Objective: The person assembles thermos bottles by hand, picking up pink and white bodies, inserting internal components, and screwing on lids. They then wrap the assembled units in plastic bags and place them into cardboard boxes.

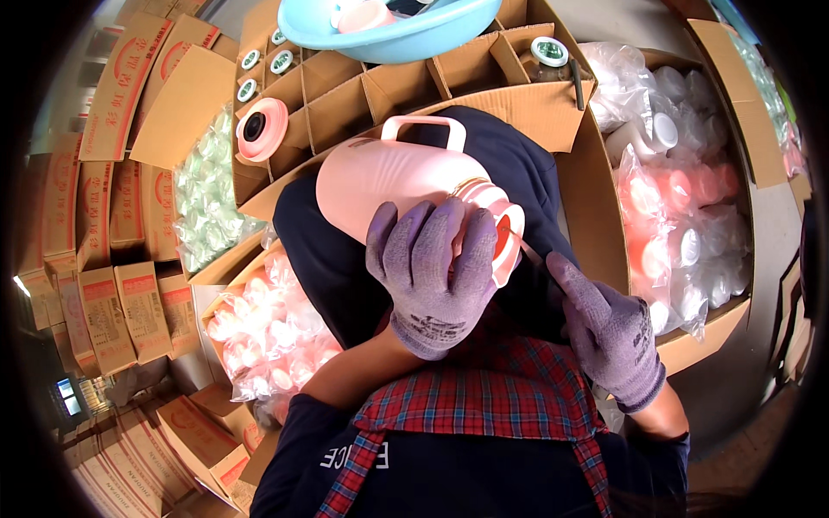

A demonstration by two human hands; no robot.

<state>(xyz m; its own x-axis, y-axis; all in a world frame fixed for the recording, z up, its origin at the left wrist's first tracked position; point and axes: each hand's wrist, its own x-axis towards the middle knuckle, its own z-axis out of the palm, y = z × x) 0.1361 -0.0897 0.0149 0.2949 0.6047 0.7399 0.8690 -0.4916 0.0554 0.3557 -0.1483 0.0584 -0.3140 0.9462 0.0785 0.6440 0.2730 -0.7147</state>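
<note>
A pink thermos jug [367,181] with a loop handle lies on its side across my lap, its open mouth turned to the right. My gloved left hand [429,268] is wrapped round the jug near its neck. In my right hand [609,337], also gloved in grey-purple, is a thin, narrow blade-like tool [529,251]. The tool's tip reaches the rim of the mouth; its exact kind is not clear. A pink round lid [262,130] with a dark centre rests on the divided carton [397,93] in front of me.
A light-blue basin [389,39] sits on the carton's dividers, with green-and-white capped items [550,53] in some cells. At right stands a box of bagged pink and white parts [678,186]. Bagged green parts [211,190] and pink parts [276,332] lie left, beside stacked cartons [112,198].
</note>
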